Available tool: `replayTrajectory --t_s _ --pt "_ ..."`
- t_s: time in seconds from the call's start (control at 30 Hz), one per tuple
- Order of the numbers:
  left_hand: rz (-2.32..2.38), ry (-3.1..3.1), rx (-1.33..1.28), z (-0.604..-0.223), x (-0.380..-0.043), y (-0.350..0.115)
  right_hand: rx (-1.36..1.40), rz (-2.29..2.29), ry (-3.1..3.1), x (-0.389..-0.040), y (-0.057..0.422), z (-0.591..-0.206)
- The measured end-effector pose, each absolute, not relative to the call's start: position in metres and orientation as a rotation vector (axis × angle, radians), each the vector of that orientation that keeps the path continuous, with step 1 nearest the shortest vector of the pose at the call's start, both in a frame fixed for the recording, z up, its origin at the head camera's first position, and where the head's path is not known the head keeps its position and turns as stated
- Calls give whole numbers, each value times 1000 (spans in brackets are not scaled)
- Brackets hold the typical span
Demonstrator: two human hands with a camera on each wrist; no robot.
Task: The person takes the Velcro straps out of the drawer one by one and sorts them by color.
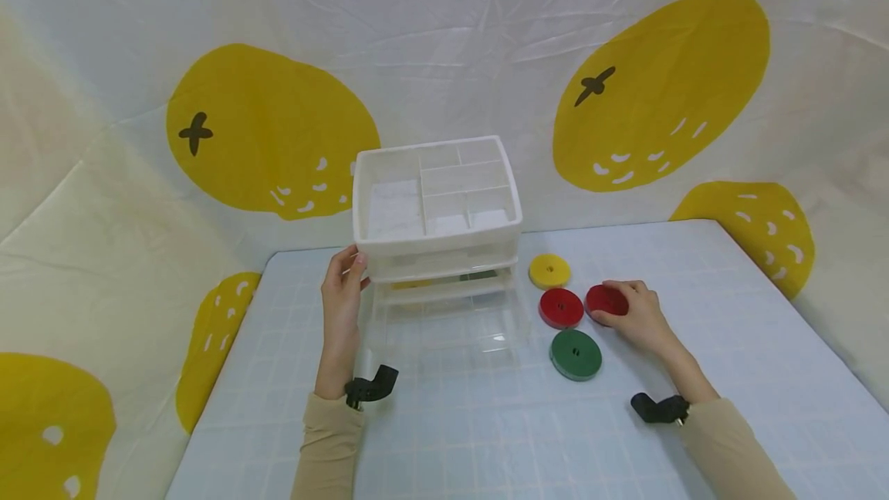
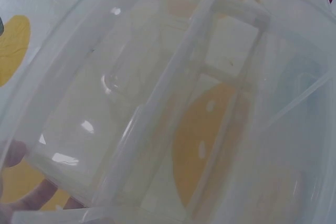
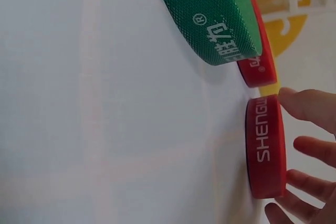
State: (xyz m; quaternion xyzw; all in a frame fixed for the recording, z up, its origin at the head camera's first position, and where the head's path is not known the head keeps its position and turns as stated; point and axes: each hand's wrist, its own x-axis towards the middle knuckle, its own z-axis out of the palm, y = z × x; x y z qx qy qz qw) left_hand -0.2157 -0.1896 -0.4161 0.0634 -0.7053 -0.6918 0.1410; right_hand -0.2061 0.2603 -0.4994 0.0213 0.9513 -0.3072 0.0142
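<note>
A white drawer organizer (image 1: 437, 245) stands at the back of the table, with a divided tray on top. Its clear bottom drawer (image 1: 444, 330) is pulled out toward me. My left hand (image 1: 342, 284) holds the organizer's left front corner, thumb in front; some fingertips (image 2: 39, 195) show past the clear plastic in the left wrist view. To the right, my right hand (image 1: 639, 319) grips a rolled red strap (image 3: 266, 148) lying flat, thumb and fingers spread across it. Close by lie another red roll (image 1: 561, 308), a green roll (image 1: 576, 354) and a yellow roll (image 1: 549, 271).
Yellow and green items show inside the middle drawer (image 1: 444, 286), partly hidden by its front. A pale checked cloth (image 1: 458, 438) covers the table. Behind hangs a white curtain (image 1: 458, 60) printed with yellow fruit.
</note>
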Motion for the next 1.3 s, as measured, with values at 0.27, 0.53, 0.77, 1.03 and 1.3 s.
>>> replayTrajectory --t_s 0.27,0.53,0.77,1.03,1.3 --pt "-1983 -2042 204 -416 -217 -189 73 -989 2962 -200 255 -491" --pt "-1972 -2050 215 -416 -218 -189 -28 -1043 2997 -186 244 -470" --pt "-1997 -2046 195 -416 -216 -189 -158 -1119 3013 -171 227 -457" --pt "-1964 -2065 212 -417 -217 -189 -264 -1212 2994 -149 202 -452" --pt "-1960 -2071 212 -417 -217 -189 -350 -1274 2860 -135 178 -451"
